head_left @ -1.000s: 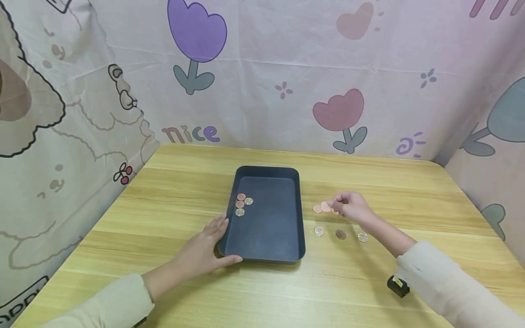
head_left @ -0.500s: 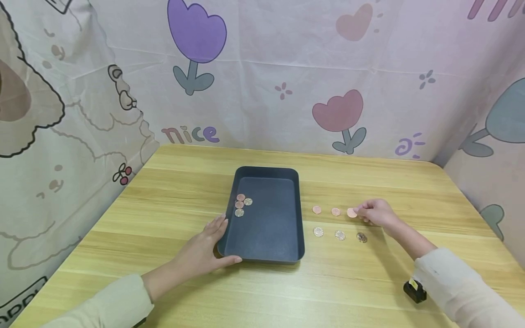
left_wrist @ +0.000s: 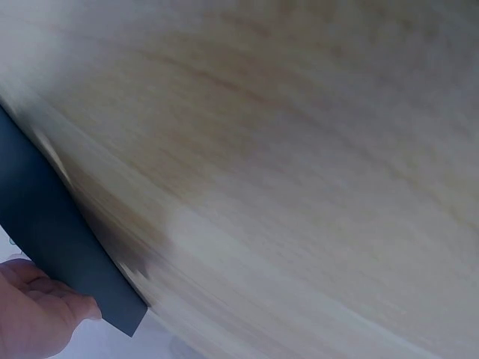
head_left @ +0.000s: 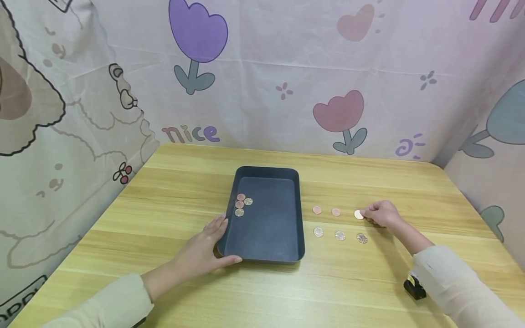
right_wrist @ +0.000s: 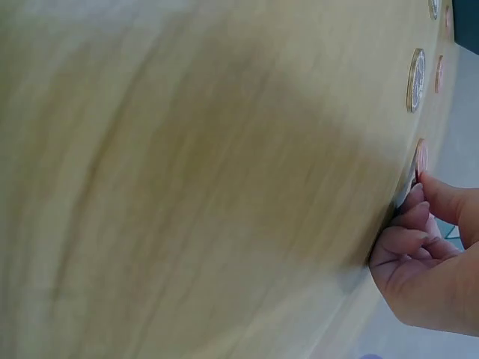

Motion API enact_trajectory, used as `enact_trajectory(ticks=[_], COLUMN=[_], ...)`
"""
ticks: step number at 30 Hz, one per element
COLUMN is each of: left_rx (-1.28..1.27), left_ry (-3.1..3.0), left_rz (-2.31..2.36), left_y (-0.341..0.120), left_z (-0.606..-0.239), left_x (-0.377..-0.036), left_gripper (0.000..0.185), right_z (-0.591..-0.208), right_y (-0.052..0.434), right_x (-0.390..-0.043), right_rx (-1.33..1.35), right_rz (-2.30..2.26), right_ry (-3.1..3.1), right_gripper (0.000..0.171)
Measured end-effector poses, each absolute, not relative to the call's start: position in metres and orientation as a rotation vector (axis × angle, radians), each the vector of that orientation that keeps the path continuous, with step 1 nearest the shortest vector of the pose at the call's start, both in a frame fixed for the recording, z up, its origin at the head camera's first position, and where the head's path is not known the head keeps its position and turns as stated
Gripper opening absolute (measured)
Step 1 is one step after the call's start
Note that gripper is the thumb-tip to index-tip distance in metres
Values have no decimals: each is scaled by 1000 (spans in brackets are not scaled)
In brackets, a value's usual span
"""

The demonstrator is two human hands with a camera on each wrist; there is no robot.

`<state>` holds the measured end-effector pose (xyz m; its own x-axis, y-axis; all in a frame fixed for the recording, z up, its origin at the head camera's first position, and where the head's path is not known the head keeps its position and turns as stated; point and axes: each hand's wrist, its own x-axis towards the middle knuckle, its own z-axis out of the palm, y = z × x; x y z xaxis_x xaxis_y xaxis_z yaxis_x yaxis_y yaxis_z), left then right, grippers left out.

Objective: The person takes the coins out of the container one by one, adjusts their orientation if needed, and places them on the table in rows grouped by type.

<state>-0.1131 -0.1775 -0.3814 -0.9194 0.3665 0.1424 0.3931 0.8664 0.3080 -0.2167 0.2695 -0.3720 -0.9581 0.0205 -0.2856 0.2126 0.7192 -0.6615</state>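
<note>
A: How do the hands sit?

B: The left hand (head_left: 203, 253) lies flat on the wooden table (head_left: 172, 196), fingers straight along the near-left corner of the dark tray (head_left: 297, 214), thumb against its front wall – relaxed, gripping nothing. The right hand (head_left: 379, 213) is stretched out to the right of the tray, fingers curled, the tips touching a copper coin (head_left: 358, 214) lying on the table; whether they pinch it or only rest on it I cannot tell.

A: And the tray?

B: Four coins (head_left: 242, 204) cluster near its left wall. Outside it, two more copper coins (head_left: 326, 211) continue the far row, and three silvery coins (head_left: 339, 235) form the near row – all well apart from one another
</note>
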Motion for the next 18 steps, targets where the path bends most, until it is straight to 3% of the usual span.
enact_trajectory(ticks=[18], left_rx=[-596], left_ry=[-2961], left_rz=[-528], left_y=[-176], left_z=[-380], left_x=[-113], left_gripper=[98], right_z=[-374], right_y=[264], right_x=[-216], right_rx=[136], right_rz=[-992], right_ry=[2871], right_gripper=[20])
